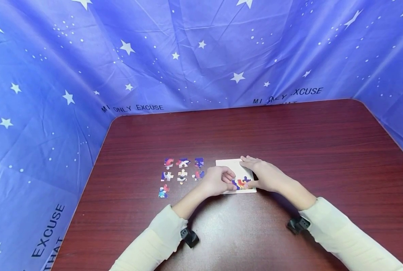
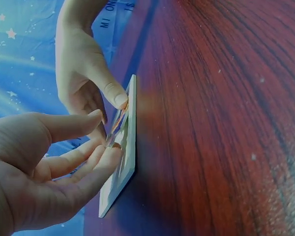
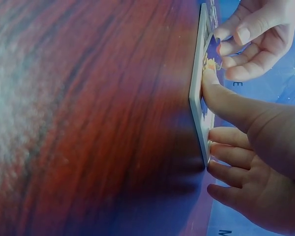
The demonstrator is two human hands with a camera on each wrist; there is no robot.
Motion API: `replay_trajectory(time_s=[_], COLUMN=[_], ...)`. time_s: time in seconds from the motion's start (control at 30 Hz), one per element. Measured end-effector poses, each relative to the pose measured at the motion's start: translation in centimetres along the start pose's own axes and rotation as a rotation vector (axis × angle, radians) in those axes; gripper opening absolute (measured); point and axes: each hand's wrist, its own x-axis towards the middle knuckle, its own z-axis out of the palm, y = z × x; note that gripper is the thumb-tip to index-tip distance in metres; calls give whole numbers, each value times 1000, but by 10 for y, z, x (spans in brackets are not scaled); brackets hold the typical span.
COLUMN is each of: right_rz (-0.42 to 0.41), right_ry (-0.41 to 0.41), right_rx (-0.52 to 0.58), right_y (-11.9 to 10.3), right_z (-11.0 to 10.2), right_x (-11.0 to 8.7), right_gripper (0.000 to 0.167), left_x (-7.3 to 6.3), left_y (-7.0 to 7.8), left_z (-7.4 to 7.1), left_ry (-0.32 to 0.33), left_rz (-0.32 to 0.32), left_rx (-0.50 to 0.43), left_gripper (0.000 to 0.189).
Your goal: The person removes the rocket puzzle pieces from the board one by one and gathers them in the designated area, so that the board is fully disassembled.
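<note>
A small white puzzle tray (image 1: 224,163) lies on the table with a couple of colourful jigsaw pieces (image 1: 241,183) along its near right side. My left hand (image 1: 216,181) comes in from the left, its fingers bent and spread apart. Its tips touch the left edge of those pieces; in the left wrist view (image 2: 54,172) thumb and fingers stand apart. My right hand (image 1: 267,175) spans the tray's right side. Its thumb (image 3: 211,88) presses on the pieces, while the other fingers lie fairly straight against the tray's far right edge. Both hands partly cover the pieces.
Several loose jigsaw pieces (image 1: 182,175) lie in rows on the table left of the tray, the nearest beside my left hand. The dark red wooden table (image 1: 289,131) is bordered at the back and sides by a blue star-patterned curtain (image 1: 201,67).
</note>
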Motion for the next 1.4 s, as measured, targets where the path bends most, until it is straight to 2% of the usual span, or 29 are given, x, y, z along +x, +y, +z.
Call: replay_trajectory(time_s=[0.37, 0.53, 0.87, 1.03, 1.4], right_rz=[-11, -3, 3, 8, 14], right_ry=[7, 3, 0, -3, -9], right_rx=[1, 4, 13, 16, 18], right_y=[1, 1, 1, 1, 1], right_z=[2, 2, 1, 1, -1], right_x=[0, 0, -1, 0, -1], right_gripper=[68, 69, 71, 72, 72], left_x=[3, 5, 4, 4, 4], left_y=[-1, -1, -5, -6, -9], left_z=[6, 9, 8, 8, 8], left_ry=[99, 119, 168, 210, 211], left_rz=[-38, -46, -63, -41, -47], left_rx=[-92, -117, -136, -122, -72], left_gripper=[25, 25, 9, 9, 9])
